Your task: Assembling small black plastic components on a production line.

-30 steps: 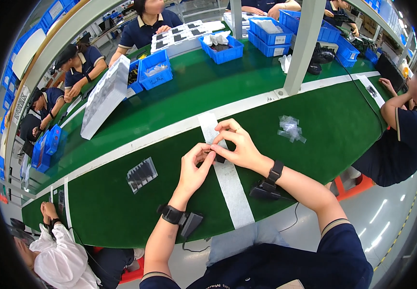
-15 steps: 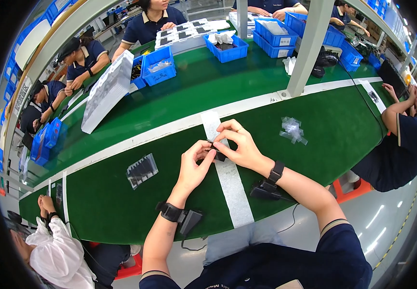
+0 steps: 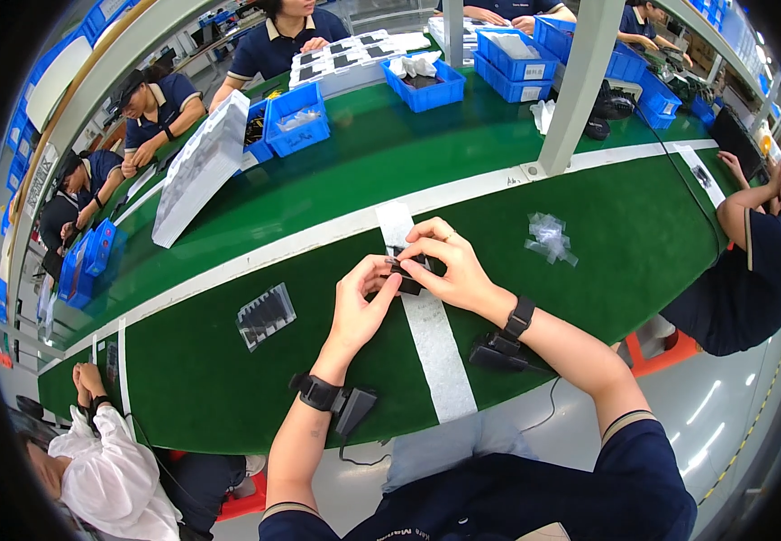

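My left hand [image 3: 360,302] and my right hand [image 3: 453,270] meet over the white strip [image 3: 433,356] that runs across the green mat. Between their fingertips is a small black part [image 3: 411,285], gripped from both sides. Its exact kind is hard to make out, since the fingers cover much of it. The right thumb and index finger pinch at its upper edge, while the left thumb and fingers hold its left side. To the left lies a transparent sheet with black strips [image 3: 266,316]. A loose heap of transparent film pieces [image 3: 549,239] rests to the right.
Blue bins [image 3: 297,124] and a white foam tray [image 3: 199,176] stand beyond the pale dividing strip. A grey post [image 3: 580,99] rises from the table, ahead and right. Co-workers sit on both sides and opposite. Each of my wrists wears a black strapped device [image 3: 354,410] with a cable.
The hands stay in nearly the same place. The fingers have shifted slightly on the black part, and more of it shows below the right thumb.
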A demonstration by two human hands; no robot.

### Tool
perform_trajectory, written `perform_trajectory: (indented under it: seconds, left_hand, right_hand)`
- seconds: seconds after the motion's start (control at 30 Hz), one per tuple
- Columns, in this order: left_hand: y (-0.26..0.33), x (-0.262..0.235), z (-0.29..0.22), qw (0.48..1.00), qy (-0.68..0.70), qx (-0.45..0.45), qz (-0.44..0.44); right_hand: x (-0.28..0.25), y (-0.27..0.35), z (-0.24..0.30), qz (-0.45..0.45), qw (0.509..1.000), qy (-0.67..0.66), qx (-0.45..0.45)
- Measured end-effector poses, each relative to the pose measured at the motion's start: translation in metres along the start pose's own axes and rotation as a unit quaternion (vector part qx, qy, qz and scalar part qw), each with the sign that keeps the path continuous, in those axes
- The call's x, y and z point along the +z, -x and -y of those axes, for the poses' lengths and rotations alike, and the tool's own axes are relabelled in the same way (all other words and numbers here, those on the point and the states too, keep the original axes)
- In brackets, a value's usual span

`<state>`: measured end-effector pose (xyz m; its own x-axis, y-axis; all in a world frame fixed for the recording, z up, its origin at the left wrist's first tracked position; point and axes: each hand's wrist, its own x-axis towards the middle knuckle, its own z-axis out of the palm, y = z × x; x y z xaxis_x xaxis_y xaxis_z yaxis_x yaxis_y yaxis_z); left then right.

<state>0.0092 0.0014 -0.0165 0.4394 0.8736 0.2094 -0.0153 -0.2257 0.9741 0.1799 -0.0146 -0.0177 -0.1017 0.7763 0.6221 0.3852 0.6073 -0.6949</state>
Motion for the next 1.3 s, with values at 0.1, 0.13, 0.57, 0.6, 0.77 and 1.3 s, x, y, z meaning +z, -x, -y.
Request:
perform_trajectory:
  seconds: [0.1,0.13,0.57,0.6,0.77,1.3]
  left_hand:
    - [0.0,-0.004,-0.001,1.0,0.014,-0.011,0.002]
    - [0.0,-0.006,0.0,1.0,0.004,-0.013,0.014]
    - [-0.003,-0.011,0.005,0.998,-0.064,-0.009,-0.015]
    - [-0.004,-0.012,0.007,0.998,-0.068,-0.009,-0.011]
    - [-0.004,-0.011,0.009,0.998,-0.067,-0.023,-0.005]
    - [-0.004,-0.012,0.006,0.997,-0.066,0.002,-0.027]
  right_hand:
    - [0.0,-0.003,0.005,0.0,1.0,0.008,-0.026]
    - [-0.001,-0.003,0.007,0.002,1.0,-0.009,-0.009]
    - [0.0,-0.002,0.007,0.03,0.996,-0.043,0.07]
    - [0.001,-0.001,0.004,0.016,0.998,-0.046,0.047]
    - [-0.002,-0.001,0.004,0.03,0.997,-0.04,0.061]
    - [-0.001,0.0,0.002,0.026,0.997,-0.048,0.046]
